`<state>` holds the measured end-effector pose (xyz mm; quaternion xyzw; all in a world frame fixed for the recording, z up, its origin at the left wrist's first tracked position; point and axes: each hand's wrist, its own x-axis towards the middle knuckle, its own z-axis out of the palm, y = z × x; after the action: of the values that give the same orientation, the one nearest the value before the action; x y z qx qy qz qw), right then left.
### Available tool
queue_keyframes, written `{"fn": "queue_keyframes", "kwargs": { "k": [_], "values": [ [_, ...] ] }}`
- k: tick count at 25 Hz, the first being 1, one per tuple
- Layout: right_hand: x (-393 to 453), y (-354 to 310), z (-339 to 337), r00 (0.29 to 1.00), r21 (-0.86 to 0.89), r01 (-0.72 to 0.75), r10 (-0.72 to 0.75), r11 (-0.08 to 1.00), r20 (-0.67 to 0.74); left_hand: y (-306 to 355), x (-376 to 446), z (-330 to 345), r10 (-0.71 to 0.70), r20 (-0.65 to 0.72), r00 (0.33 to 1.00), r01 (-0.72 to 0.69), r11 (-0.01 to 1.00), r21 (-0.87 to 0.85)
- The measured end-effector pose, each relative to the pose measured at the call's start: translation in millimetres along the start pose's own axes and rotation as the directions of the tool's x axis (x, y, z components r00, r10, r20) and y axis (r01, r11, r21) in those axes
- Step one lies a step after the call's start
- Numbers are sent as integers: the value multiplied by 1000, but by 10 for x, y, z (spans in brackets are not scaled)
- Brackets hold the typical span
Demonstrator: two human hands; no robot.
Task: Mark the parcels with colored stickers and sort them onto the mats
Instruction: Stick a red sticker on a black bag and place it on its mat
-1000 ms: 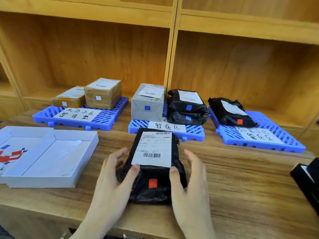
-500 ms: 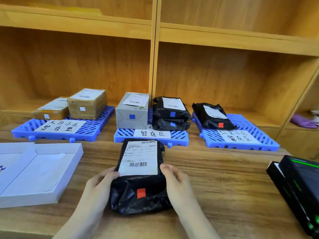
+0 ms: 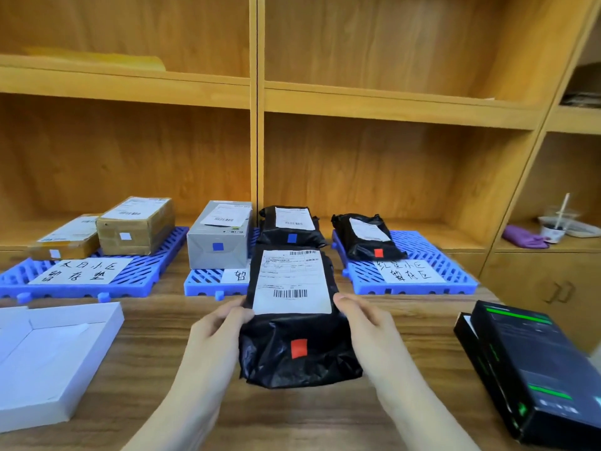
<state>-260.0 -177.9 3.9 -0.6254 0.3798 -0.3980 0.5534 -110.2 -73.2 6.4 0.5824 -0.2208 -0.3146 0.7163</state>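
Wood-grain table (image 3: 406, 327), wooden shelving (image 3: 390, 102) behind. Both hands pinch the black parcel (image 3: 292, 359) with its red sticker (image 3: 299, 348): left hand (image 3: 214, 333) and right hand (image 3: 367, 327) at its sides, raised above the table before the middle mat (image 3: 205, 283). Left mat (image 3: 143, 271), right mat (image 3: 422, 252) flank it. White tray (image 3: 58, 408) left, black box (image 3: 533, 369) right.
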Motion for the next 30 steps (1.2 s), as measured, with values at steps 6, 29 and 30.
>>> {"fn": "queue_keyframes", "kwargs": {
  "k": [6, 29, 30],
  "values": [
    [203, -211, -683, 992, -42, -13, 8, 999, -125, 117, 56, 764, 40, 215, 976, -50, 998, 41],
    [2734, -215, -2966, 942, -79, -216, 186, 973, -278, -390, 1944, 3737, -130, 422, 897, 35, 974, 224],
    [2853, -174, -3002, 939, -73, -227, 199, 971, -279, -445, 2060, 3837, -154, 413, 898, 73, 976, 205]
  ]
}}
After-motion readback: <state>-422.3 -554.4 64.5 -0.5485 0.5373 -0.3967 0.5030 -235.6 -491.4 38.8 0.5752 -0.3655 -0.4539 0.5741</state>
